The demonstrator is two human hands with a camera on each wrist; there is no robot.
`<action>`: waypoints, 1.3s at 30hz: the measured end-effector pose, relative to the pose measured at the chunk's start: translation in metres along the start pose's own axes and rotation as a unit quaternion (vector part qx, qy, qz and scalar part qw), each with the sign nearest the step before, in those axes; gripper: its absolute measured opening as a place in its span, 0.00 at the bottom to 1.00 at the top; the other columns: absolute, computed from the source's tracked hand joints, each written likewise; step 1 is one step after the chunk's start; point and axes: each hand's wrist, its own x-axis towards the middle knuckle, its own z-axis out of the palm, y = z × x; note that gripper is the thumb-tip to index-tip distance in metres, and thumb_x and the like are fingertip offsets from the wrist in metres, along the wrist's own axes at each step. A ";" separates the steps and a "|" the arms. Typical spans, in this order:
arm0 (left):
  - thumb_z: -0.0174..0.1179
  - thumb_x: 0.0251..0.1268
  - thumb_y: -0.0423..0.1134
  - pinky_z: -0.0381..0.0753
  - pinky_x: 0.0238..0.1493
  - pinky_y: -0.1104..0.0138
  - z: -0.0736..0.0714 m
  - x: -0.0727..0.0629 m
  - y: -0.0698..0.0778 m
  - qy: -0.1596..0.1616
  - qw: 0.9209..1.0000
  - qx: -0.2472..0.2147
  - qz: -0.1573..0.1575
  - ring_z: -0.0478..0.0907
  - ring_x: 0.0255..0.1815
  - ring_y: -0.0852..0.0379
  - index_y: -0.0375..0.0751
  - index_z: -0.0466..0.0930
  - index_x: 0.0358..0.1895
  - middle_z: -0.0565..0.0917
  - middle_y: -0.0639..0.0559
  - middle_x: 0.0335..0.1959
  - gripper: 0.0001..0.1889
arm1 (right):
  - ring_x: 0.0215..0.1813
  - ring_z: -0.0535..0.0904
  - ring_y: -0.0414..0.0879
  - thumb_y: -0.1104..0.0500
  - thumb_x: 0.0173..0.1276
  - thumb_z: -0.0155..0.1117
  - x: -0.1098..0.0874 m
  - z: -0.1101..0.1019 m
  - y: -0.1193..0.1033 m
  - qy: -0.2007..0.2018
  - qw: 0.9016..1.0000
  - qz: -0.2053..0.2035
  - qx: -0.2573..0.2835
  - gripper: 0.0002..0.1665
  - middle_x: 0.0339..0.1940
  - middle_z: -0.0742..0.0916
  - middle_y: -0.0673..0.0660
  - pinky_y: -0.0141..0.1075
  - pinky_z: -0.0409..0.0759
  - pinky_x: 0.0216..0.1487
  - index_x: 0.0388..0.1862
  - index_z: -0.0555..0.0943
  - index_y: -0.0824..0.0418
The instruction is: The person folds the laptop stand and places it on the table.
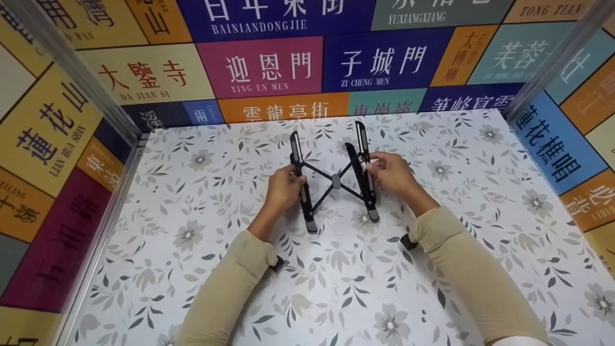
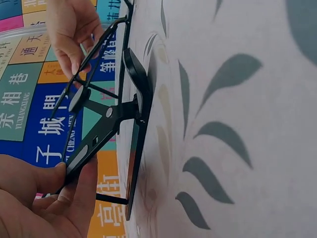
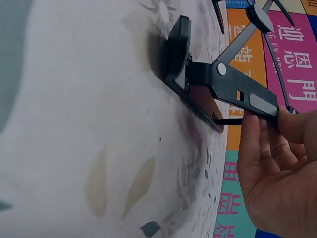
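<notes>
A black folding laptop stand [image 1: 336, 181] is spread on the table, its crossed struts meeting at a grey hub. My left hand [image 1: 284, 188] pinches the stand's left side bar between thumb and fingers. On the other side, my right hand [image 1: 391, 174] pinches the right side bar near its middle. In the left wrist view, the left thumb and fingers grip the tilted upper arm [image 2: 91, 144], whose hinge sits above the lower bar. The right wrist view shows the right fingers on the matching arm [image 3: 245, 91] with its grey pad.
The table [image 1: 336, 288] has a white floral covering. Walls printed with colourful name blocks [image 1: 262, 67] stand behind and at both sides, with metal posts [image 1: 552, 62] at the corners. Black wrist straps [image 1: 409, 241] show at the sleeve cuffs.
</notes>
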 end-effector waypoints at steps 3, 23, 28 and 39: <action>0.63 0.71 0.33 0.73 0.24 0.72 0.002 0.003 0.003 -0.019 1.000 -0.004 -0.001 0.77 0.21 0.60 0.31 0.83 0.49 0.89 0.44 0.30 0.10 | 0.33 0.86 0.46 0.58 0.77 0.61 -0.010 -0.002 0.001 0.018 1.000 0.014 -0.003 0.20 0.47 0.90 0.63 0.43 0.87 0.38 0.65 0.80 0.57; 0.65 0.67 0.28 0.85 0.28 0.61 0.000 -0.006 -0.004 -0.141 0.986 -0.079 -0.039 0.85 0.29 0.48 0.49 0.67 0.76 0.86 0.44 0.30 0.35 | 0.37 0.88 0.46 0.66 0.70 0.68 -0.041 -0.016 0.011 -0.052 0.998 0.028 0.025 0.40 0.47 0.89 0.65 0.39 0.88 0.42 0.78 0.67 0.50; 0.65 0.68 0.29 0.88 0.30 0.56 0.001 -0.008 -0.006 -0.145 0.987 -0.063 -0.032 0.86 0.31 0.45 0.50 0.66 0.76 0.87 0.42 0.32 0.35 | 0.35 0.88 0.48 0.68 0.67 0.69 -0.046 -0.010 0.014 -0.051 0.998 0.020 0.025 0.46 0.43 0.88 0.64 0.42 0.89 0.38 0.81 0.63 0.51; 0.65 0.67 0.28 0.84 0.22 0.64 0.008 -0.009 -0.007 -0.136 0.987 -0.078 -0.025 0.83 0.24 0.50 0.52 0.67 0.75 0.86 0.42 0.30 0.35 | 0.38 0.88 0.49 0.70 0.66 0.70 -0.046 -0.008 0.014 -0.047 0.998 0.026 0.029 0.47 0.47 0.88 0.66 0.46 0.89 0.35 0.79 0.65 0.46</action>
